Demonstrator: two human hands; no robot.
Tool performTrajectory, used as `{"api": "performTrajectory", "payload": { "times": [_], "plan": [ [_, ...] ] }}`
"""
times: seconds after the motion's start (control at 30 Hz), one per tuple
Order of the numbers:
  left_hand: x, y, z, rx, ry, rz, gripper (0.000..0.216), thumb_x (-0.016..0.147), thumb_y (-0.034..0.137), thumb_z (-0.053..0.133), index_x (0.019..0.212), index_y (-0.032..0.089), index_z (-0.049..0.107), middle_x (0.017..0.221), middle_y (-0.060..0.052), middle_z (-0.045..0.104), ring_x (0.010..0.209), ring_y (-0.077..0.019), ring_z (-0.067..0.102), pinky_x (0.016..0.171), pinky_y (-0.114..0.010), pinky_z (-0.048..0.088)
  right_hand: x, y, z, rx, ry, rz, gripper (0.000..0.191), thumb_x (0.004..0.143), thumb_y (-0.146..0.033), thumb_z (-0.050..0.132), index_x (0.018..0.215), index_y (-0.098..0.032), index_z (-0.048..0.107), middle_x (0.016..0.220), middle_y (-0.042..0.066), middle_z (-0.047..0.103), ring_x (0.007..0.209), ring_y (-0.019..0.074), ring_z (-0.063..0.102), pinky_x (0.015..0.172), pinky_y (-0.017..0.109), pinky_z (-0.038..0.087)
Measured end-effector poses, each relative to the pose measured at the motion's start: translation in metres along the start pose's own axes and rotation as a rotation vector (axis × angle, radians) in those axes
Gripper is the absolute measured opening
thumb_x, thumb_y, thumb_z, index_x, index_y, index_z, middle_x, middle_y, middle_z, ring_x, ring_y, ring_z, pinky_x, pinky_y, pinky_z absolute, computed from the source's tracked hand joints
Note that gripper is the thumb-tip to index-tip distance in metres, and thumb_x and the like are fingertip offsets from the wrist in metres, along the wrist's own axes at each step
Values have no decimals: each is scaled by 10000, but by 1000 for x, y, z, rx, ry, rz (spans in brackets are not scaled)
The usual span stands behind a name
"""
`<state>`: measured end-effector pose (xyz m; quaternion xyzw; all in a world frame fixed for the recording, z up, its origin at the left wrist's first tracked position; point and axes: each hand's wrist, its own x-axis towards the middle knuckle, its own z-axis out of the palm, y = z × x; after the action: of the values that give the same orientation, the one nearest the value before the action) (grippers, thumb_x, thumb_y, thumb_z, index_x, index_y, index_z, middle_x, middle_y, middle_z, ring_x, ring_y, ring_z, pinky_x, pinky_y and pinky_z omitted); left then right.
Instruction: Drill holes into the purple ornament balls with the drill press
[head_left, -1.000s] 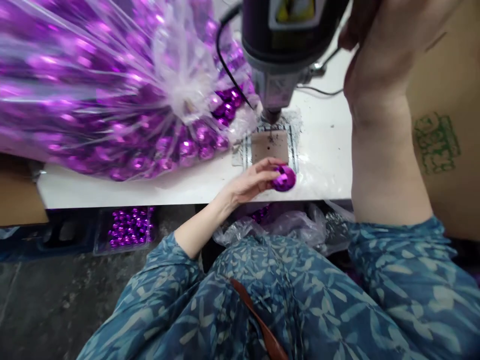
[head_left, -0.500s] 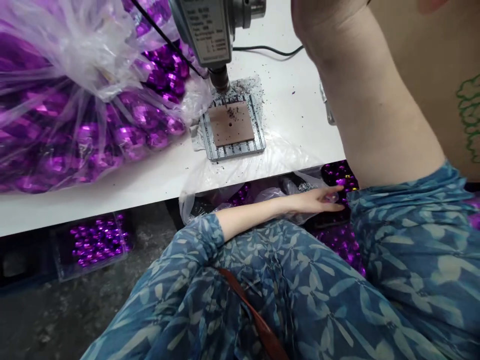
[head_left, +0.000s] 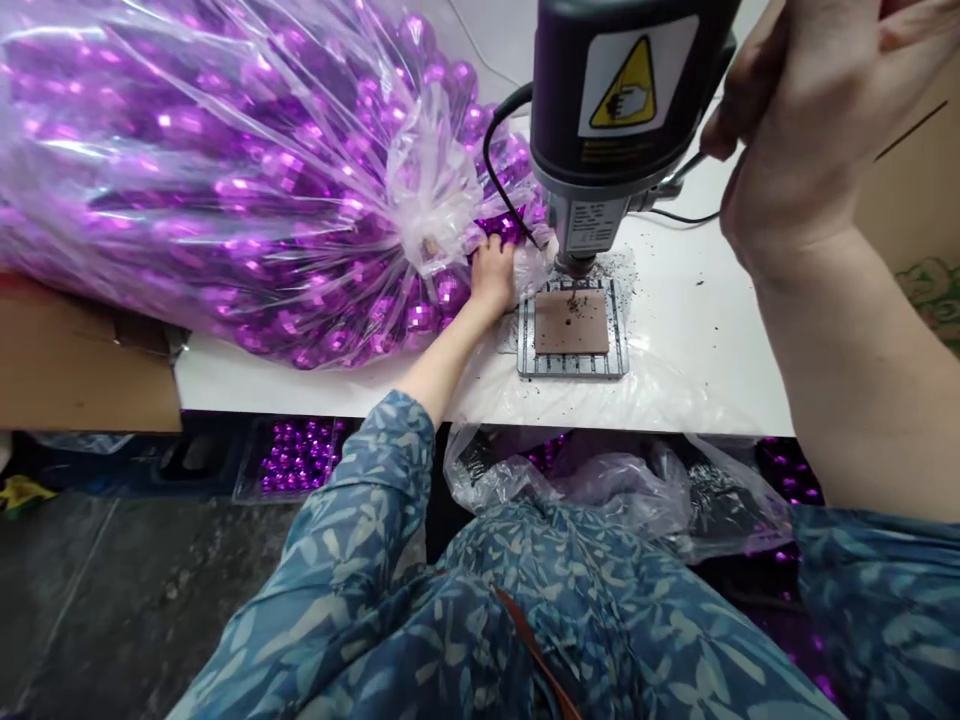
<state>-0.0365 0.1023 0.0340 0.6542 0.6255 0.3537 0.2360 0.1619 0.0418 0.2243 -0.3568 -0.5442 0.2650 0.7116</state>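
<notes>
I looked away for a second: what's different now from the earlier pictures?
The left hand first held a purple ball near the brown plate, then swung right, off the table; now it has moved left to the purple balls beside the knotted bag. That first ball no longer shows in it. The right hand stays raised beside the drill; plate and bag stay put.

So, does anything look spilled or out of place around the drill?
Yes: dark crumbs are scattered across the brown board under the drill, with specks on the white table too, like loose debris.
</notes>
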Motion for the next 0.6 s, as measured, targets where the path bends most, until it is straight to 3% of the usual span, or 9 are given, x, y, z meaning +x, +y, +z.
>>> {"api": "performTrajectory", "payload": {
  "times": [0.13, 0.27, 0.33, 0.43, 0.53, 0.6],
  "plan": [
    [33, 3, 18, 197, -31, -28, 362, 931, 51, 507, 1189, 109, 755, 1514, -258, 612, 1584, -442, 417, 1342, -663, 255, 0, 5, -3, 134, -51, -76, 654, 779, -598, 654, 761, -141, 187, 516, -41, 230, 477, 25, 397, 504, 183, 172],
    [35, 10, 10, 170, 11, -102, 247, 970, 90, 574, 1123, 137, 763, 1523, -235, 589, 1528, -454, 498, 1307, -638, 348, 1, 8, -6, 153, -37, -92, 824, 580, -770, 677, 748, -139, 176, 521, -41, 202, 473, 14, 367, 516, 189, 149],
    [25, 10, -3, 14, 39, -81, 214, 983, 166, 680, 1187, 176, 745, 1529, -174, 598, 1506, -410, 543, 1301, -571, 394, 2, 8, -5, 140, -40, -86, 844, 549, -797, 666, 739, -136, 176, 527, -38, 211, 472, 0, 346, 530, 193, 129],
    [-1, 9, -25, -378, 15, -106, 367, 973, 372, 781, 1319, 274, 710, 1411, -89, 710, 1404, -301, 661, 1197, -428, 533, 3, 9, -4, 157, -44, -97, 866, 538, -821, 647, 731, -129, 162, 525, -32, 205, 466, -2, 336, 531, 196, 122],
    [-32, 12, -40, -718, -135, -296, 437, 989, 528, 732, 1373, 321, 705, 1227, -75, 810, 1177, -258, 794, 1011, -390, 650, 4, 11, -5, 130, -33, -84, 906, 503, -845, 641, 724, -123, 141, 534, -23, 209, 472, -1, 350, 528, 194, 135],
    [-49, 16, -44, -844, -231, -398, 426, 1024, 531, 679, 1371, 286, 712, 1187, -93, 829, 1120, -262, 817, 985, -425, 677, 4, 12, -7, 101, 1, -44, 926, 452, -868, 623, 711, -107, 162, 544, -17, 231, 480, -6, 366, 528, 182, 161]
  ]
}}
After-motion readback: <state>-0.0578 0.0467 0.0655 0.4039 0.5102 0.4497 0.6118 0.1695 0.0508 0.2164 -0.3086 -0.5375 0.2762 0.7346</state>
